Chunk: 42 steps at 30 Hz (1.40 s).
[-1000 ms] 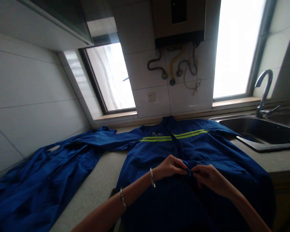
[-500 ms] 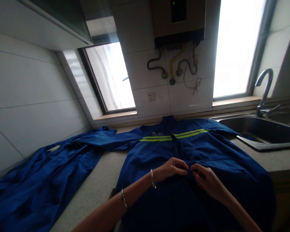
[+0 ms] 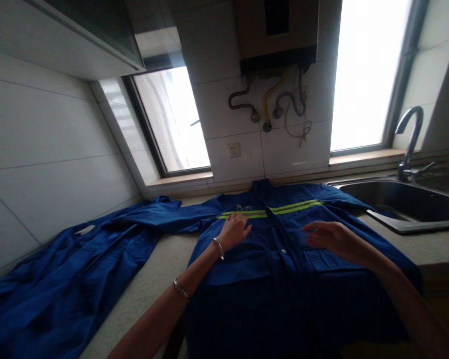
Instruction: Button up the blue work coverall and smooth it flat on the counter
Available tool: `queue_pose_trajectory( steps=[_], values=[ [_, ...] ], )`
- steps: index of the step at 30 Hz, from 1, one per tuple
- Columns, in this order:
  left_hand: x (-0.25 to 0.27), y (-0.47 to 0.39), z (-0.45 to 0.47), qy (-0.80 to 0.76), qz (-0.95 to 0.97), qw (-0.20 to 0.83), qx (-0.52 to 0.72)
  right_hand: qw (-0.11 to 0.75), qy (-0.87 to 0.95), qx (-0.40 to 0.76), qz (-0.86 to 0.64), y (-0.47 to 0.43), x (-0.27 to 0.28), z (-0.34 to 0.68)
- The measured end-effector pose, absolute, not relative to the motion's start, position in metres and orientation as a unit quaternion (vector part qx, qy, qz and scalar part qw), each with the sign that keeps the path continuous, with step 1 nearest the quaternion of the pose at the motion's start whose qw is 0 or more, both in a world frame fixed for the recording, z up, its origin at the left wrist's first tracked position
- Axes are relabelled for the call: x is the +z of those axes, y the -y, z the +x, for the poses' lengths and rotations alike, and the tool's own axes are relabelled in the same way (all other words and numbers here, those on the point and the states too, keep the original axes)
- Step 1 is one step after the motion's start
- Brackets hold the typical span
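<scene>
A blue work jacket [image 3: 243, 249] with yellow-green and grey stripes across its chest lies spread over the countertop, collar toward the wall. My left hand [image 3: 234, 230] is open, fingers stretched out over the chest near the stripe and a small printed logo; it holds nothing. To the right, my right hand [image 3: 327, 237] is over the other half of the jacket, above a pocket flap, fingers apart and slightly blurred, nothing in them. Between the hands, a round metal button [image 3: 283, 251] shows on the front placket. The lower part of the jacket is dark.
Another crumpled blue garment [image 3: 71, 274] lies on the left of the countertop [image 3: 134, 294]. At right is a steel sink [image 3: 389, 197] with a curved faucet [image 3: 409, 139]. A water heater [image 3: 277, 30] with pipes hangs above; a wall socket [image 3: 234, 149] is below it.
My hands were pinching the jacket's front placket together. They have let go and moved apart, the left up and left to the chest, the right up and right. A button now shows.
</scene>
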<state>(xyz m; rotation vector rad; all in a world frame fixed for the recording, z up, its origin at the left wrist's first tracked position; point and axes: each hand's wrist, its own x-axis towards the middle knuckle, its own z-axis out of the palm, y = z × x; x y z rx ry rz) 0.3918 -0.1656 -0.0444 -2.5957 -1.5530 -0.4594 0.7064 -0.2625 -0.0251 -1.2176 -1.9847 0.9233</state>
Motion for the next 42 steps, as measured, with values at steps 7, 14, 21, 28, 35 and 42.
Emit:
queue_pose_trajectory(
  steps=[7, 14, 21, 28, 35, 42],
  values=[
    [-0.092, 0.127, 0.335, 0.586, -0.807, 0.070, 0.004, 0.110, 0.791, 0.066, -0.599, 0.140, -0.053, 0.642],
    [-0.098, 0.120, 0.330, 0.596, -0.803, 0.006, 0.030, 0.062, 0.770, 0.089, -0.629, 0.107, -0.107, 0.619],
    [-0.087, 0.103, 0.345, 0.613, -0.783, 0.094, -0.038, 0.172, 0.757, -0.002, -0.631, 0.098, -0.105, 0.629],
    [-0.105, 0.071, 0.361, 0.597, -0.802, -0.006, 0.014, 0.082, 0.768, 0.075, -0.631, 0.075, -0.106, 0.633],
    [-0.103, 0.053, 0.357, 0.596, -0.802, -0.010, 0.029, 0.078, 0.763, 0.069, -0.638, 0.056, -0.110, 0.628],
    [-0.104, 0.021, 0.355, 0.606, -0.795, 0.001, 0.031, 0.085, 0.757, 0.067, -0.644, 0.024, -0.115, 0.623]
  ],
)
